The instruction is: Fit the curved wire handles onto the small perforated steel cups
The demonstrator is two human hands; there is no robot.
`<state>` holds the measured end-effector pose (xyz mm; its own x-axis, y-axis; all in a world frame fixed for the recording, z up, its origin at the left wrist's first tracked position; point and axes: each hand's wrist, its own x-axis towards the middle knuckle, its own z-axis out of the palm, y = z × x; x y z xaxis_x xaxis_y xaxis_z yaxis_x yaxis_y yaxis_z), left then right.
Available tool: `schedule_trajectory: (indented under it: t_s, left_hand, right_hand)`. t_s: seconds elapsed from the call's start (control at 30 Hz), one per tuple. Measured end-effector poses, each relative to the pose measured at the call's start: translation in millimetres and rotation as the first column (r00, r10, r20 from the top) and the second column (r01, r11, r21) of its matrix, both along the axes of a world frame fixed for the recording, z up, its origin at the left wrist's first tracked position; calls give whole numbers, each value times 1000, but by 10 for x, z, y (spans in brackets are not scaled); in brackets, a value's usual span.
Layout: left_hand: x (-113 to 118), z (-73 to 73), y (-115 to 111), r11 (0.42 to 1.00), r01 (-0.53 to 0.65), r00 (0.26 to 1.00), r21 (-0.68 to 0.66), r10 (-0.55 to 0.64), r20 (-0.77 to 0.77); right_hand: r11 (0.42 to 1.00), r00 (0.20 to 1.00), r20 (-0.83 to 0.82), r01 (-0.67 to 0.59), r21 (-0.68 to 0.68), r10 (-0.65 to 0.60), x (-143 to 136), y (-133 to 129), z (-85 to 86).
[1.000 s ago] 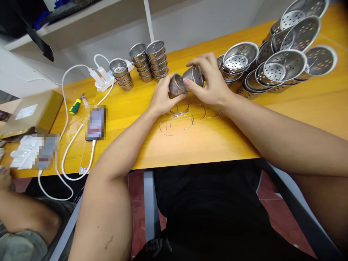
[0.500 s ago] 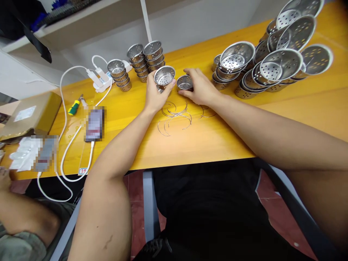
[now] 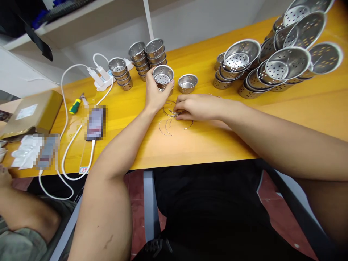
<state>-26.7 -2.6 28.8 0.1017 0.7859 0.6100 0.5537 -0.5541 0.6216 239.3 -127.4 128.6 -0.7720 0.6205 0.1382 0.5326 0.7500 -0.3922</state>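
My left hand [image 3: 157, 88] grips a perforated metal cup [image 3: 163, 76], mouth upward, with the thumb on its near right side and the fingers around its left. A second, shallower-looking metal cup [image 3: 187, 84] stands by itself on the table, just right of the held one. Nearer to me, several thin curved wires [image 3: 165, 127] lie in a loose overlapping heap. The fingers of my right hand [image 3: 187, 107] are pinched together on a curved wire at the heap's top right; the hand hides part of the wires.
Stacks of perforated cups [image 3: 274, 69] fill the right side; smaller stacks [image 3: 154, 49] stand at the back left. A power strip [image 3: 103, 82], white cables, a green-yellow screwdriver [image 3: 75, 106], a phone [image 3: 95, 123] and a cardboard box [image 3: 32, 110] occupy the left. Someone's arm [image 3: 24, 203] rests at lower left.
My right hand has let go of the shallower cup, leaving it on the table, and has come nearer to me onto the wires. My left hand still holds its cup.
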Motion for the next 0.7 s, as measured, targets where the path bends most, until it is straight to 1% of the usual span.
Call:
schedule_trajectory:
  t_s: [0.07,0.13,0.2,0.27,0.37,0.47,0.57,0.7]
  left_hand:
    - [-19,-49,72,999,31,999,12,-31,32]
    - [-30,-98,142,998,56,996,24,-58,74]
    - [-34,-138,191,997,64,992,43,-68,104]
    - [-38,-170,219,996,64,991,64,-70,112]
    - [-46,-205,242,993,81,991,82,-89,99]
    - [-45,-217,257,987,134,987,93,-141,81]
    - [-32,-207,260,980,171,980,100,-180,91]
    - [-21,-203,261,974,206,974,96,-214,72]
  right_hand:
    - [999,988,148,42,10,-43,-80,-41,15]
    - [998,964,259,65,22,-68,-144,-100,88]
    - [996,946,312,78,35,-85,-185,-155,166]
    - [995,939,332,74,67,-93,-194,-179,201]
    - [993,962,267,30,114,-59,-136,-127,151]
    - [992,996,90,-35,121,25,-11,2,56]
    - [988,992,-83,-86,125,97,115,121,6]
    - [984,978,-150,-130,119,147,206,187,7]
